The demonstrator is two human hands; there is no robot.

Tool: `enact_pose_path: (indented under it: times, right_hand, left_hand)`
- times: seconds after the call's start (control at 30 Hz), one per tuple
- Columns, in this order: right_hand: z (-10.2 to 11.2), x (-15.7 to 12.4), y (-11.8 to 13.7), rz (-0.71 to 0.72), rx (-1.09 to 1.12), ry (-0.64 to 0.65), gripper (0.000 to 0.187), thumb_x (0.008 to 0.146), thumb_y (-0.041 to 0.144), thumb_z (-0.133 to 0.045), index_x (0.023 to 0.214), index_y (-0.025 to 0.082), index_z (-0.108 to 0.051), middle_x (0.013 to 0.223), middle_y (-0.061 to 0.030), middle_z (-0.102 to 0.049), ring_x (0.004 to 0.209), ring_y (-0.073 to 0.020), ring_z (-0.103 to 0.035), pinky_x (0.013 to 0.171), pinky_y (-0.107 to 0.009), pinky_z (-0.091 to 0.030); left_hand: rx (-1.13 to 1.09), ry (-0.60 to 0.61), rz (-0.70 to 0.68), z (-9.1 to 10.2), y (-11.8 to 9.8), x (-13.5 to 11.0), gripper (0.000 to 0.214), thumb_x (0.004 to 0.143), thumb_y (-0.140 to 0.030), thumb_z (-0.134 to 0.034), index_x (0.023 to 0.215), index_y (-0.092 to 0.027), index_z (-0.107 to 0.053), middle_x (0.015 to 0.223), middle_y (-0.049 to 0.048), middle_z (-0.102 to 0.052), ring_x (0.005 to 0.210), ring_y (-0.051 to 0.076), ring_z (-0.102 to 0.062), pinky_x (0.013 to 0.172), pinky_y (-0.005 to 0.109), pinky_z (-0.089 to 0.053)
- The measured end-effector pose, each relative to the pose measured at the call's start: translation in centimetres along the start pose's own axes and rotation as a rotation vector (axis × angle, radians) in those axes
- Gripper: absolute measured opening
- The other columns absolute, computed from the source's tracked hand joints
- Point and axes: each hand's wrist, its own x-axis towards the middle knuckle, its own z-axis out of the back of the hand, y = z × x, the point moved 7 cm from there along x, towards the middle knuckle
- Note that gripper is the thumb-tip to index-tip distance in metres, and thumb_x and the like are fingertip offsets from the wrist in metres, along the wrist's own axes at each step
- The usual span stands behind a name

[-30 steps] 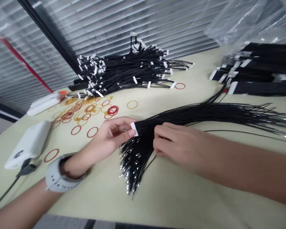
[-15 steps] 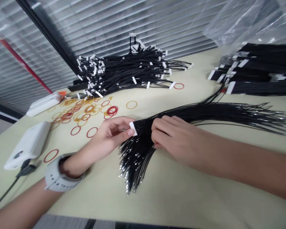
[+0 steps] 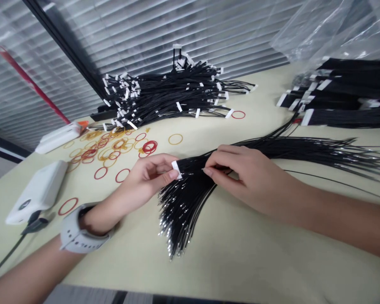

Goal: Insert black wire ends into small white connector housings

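My left hand [image 3: 147, 177] pinches a small white connector [image 3: 176, 169] between thumb and fingers; black wires run from it to the right. My right hand [image 3: 240, 175] is closed in a pinch on one of those thin black wires [image 3: 194, 169] just right of the connector. Below both hands a loose fan of black wires [image 3: 180, 211] with shiny metal tips lies on the pale table [image 3: 240, 253]. The same bundle stretches away to the right [image 3: 319, 150]. A grey watch [image 3: 74, 230] sits on my left wrist.
A heap of wired connectors [image 3: 171, 93] lies at the back. Red and yellow rubber bands [image 3: 114, 147] are scattered at the left. A white power bank [image 3: 38, 190] with a cable sits near the left edge. Bundled harnesses [image 3: 338, 101] and clear plastic bags [image 3: 319, 29] are at the right.
My right hand has lifted off the wire bundle and moved up and left, its fingertips now pinching a wire close to the connector. My left hand has stayed in place.
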Motion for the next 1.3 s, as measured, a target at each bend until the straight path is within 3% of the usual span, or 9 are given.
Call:
enact_pose_path:
  times: [0.4, 1.3]
  right_hand:
    - [0.27, -0.06, -0.48, -0.050, 0.000, -0.040, 0.017, 0.082, 0.021, -0.046, 0.070, 0.017, -0.058, 0.068, 0.0012, -0.058, 0.059, -0.0090, -0.048, 0.056, -0.023, -0.032]
    - [0.13, -0.02, 0.34, 0.021, -0.024, -0.001, 0.018, 0.079, 0.017, -0.048, 0.063, 0.016, -0.058, 0.059, 0.0032, -0.055, 0.053, -0.0083, -0.047, 0.054, -0.024, -0.031]
  left_hand:
    - [-0.023, 0.017, -0.008, -0.15, 0.00, -0.01, 0.007, 0.077, -0.018, -0.060, 0.083, -0.015, -0.062, 0.071, -0.0012, -0.058, 0.064, 0.008, -0.053, 0.059, 0.017, -0.042]
    - [0.032, 0.015, -0.019, -0.23, -0.33, -0.10, 0.007, 0.077, -0.016, -0.059, 0.083, -0.014, -0.061, 0.072, -0.0008, -0.059, 0.065, 0.008, -0.052, 0.058, 0.017, -0.041]
